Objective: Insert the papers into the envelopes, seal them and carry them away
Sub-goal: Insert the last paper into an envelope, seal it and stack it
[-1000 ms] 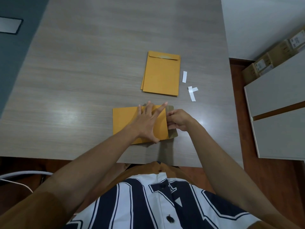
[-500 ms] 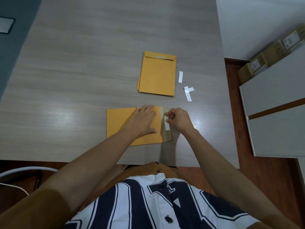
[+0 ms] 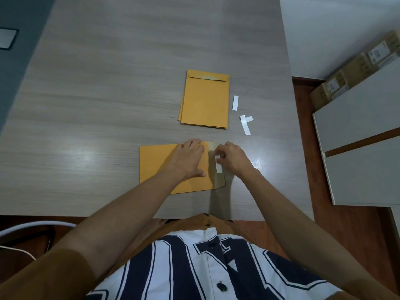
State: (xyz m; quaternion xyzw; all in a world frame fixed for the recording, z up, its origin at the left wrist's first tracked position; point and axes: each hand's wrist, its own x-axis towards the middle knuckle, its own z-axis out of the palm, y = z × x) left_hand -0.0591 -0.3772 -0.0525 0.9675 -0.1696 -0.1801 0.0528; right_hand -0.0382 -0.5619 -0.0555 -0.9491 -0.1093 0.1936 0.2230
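Your left hand [image 3: 188,158] flat, fingers straight, pressing manila envelope [image 3: 158,169] near table [image 3: 108,105] edge so it won't slide. Your right hand [image 3: 234,158] pinches white peel strip [image 3: 218,168] on open flap [image 3: 219,180] (sticky glue likely under). Papers inside: can't see. Farther: envelope stack [image 3: 205,100], loose strips [image 3: 245,124] beside it.

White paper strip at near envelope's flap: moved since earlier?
Yes: the white paper strip, pinched by the right hand, has peeled up off the tan envelope flap.

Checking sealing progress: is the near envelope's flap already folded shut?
No, the flap lies unfolded at the right end of the envelope, where the right hand pinches a white strip.
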